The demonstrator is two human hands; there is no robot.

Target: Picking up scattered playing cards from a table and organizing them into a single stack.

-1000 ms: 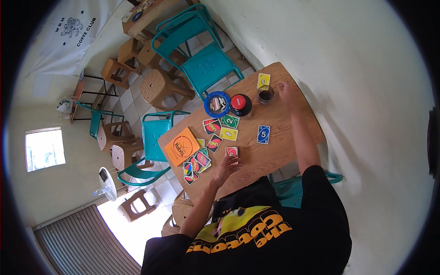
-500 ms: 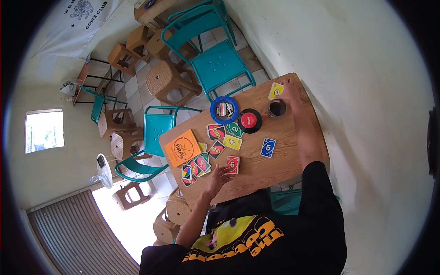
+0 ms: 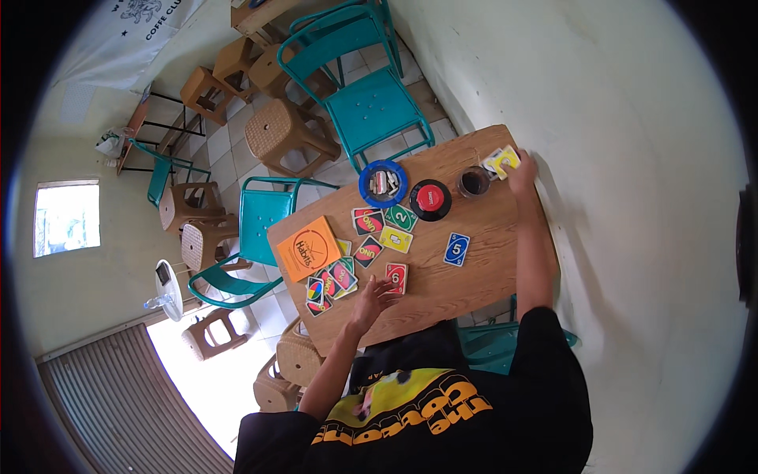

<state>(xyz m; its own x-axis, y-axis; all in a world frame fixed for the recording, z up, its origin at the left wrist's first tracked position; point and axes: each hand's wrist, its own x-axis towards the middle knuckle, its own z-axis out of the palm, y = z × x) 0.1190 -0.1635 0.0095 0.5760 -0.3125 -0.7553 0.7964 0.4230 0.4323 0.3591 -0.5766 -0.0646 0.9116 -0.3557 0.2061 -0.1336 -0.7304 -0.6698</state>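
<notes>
At the table's far right corner, my right hand (image 3: 522,173) is closed on yellow playing cards (image 3: 502,161), beside a glass of dark drink (image 3: 474,182). My left hand (image 3: 373,305) lies near the front edge with its fingers stretched out, their tips at a red card (image 3: 396,278). Between the hands a blue card (image 3: 456,249) lies alone, face up. Left of it are a yellow card (image 3: 395,239), a green card (image 3: 401,217) and several dark-backed cards (image 3: 368,251). More cards (image 3: 341,276) overlap next to an orange box (image 3: 308,248).
A blue ashtray (image 3: 383,183) with stubs and a black round object with a red top (image 3: 430,200) stand along the wooden table's (image 3: 493,272) far side. Teal chairs (image 3: 371,117) and brown stools (image 3: 286,134) stand beyond. A pale wall (image 3: 632,237) rises at the right.
My right hand has shifted slightly right and down with yellow card in its fingers, tilting it up off the table. My left hand has stayed by the red card.
</notes>
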